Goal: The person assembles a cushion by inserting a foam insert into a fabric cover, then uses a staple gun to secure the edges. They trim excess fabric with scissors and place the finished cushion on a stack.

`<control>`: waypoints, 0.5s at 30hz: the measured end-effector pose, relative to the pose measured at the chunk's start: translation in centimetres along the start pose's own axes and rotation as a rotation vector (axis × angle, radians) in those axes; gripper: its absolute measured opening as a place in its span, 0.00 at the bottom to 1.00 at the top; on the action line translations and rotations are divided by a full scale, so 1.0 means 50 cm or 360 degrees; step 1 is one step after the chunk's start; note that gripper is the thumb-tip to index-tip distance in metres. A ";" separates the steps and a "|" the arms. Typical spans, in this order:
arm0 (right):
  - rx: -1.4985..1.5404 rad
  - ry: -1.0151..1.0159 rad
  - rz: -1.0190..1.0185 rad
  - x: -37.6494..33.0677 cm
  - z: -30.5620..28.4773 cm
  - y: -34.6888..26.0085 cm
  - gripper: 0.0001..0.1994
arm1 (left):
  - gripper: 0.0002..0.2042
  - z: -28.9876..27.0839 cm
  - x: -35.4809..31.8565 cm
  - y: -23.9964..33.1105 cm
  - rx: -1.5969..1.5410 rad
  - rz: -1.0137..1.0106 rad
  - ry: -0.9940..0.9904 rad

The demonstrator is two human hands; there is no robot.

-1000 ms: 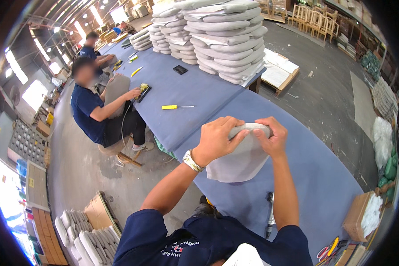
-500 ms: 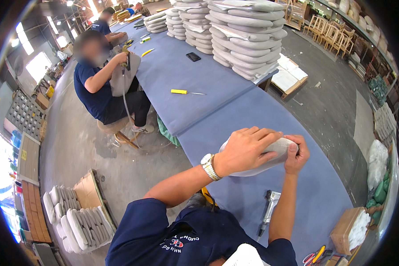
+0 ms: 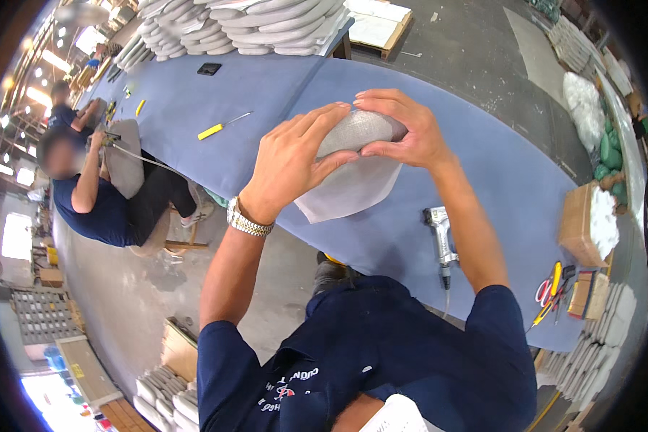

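Both bare hands are curled round the upper rim of a rounded, light-grey, fabric-covered pad (image 3: 356, 135), which stands tilted between them over a long blue-topped work table (image 3: 504, 169). The left hand (image 3: 284, 165), with a metal-banded wristwatch (image 3: 249, 219) below it, cups the left end; the right hand (image 3: 410, 133) wraps the right end. The fingers of both reach over the far side, while the thumbs lie along the near side with their tips close together. Below the thumbs a smooth, paler expanse (image 3: 353, 189) comes down toward the person; whether it is a loose cloth flap or the pad's own face, I cannot tell. The step in hand looks like pressing and shaping the covering along that rim, and a next move would seem to call for even pressure from both thumbs, so that the fabric lies taut without creases. No tool is in either hand: a silver, pistol-shaped air tool (image 3: 440, 239) with a hose lies on the table nearer the body than the right hand, inside the right forearm, where that hand could take it only by letting go of its end. Beyond the left hand lies a yellow-handled screwdriver (image 3: 212, 132) with a thin metal shaft.
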State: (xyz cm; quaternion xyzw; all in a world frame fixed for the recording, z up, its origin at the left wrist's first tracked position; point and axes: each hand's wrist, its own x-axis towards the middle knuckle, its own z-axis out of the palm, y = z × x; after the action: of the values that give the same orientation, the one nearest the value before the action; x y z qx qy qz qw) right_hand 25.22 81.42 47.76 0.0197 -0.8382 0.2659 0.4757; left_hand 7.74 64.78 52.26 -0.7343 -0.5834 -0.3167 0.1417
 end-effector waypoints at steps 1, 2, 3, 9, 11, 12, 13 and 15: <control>0.0005 0.0012 0.0020 -0.001 0.005 0.005 0.29 | 0.27 0.006 0.000 -0.007 -0.0035 -0.0011 -0.0010; 0.0012 0.0024 0.0038 -0.002 0.010 0.011 0.28 | 0.26 0.008 0.001 -0.012 -0.0068 -0.0023 -0.0018; 0.0015 0.0023 0.0060 -0.004 0.012 0.017 0.27 | 0.25 0.010 0.003 -0.014 -0.0071 -0.0041 -0.0024; -0.0078 0.0140 0.0144 -0.010 0.019 0.021 0.19 | 0.19 0.011 0.012 0.002 -0.0045 -0.0140 -0.0086; -0.0051 0.0174 0.0199 -0.011 0.016 0.011 0.17 | 0.18 0.017 0.013 0.011 -0.0037 -0.0132 -0.0074; -0.0047 0.0192 0.0228 -0.012 0.011 0.006 0.16 | 0.17 0.021 0.016 0.016 -0.0047 -0.0142 -0.0086; -0.0024 0.0224 0.0301 -0.013 0.009 -0.001 0.15 | 0.16 0.022 0.019 0.022 -0.0057 -0.0154 -0.0098; 0.0035 0.0293 0.0440 -0.011 0.009 -0.015 0.15 | 0.15 0.020 0.024 0.036 -0.0050 -0.0179 -0.0131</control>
State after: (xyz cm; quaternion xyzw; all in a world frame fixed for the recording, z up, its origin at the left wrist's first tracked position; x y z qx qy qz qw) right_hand 25.39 80.44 47.44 -0.1150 -0.7828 0.3387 0.5093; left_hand 9.88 65.77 52.55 -0.7150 -0.6240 -0.3028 0.0879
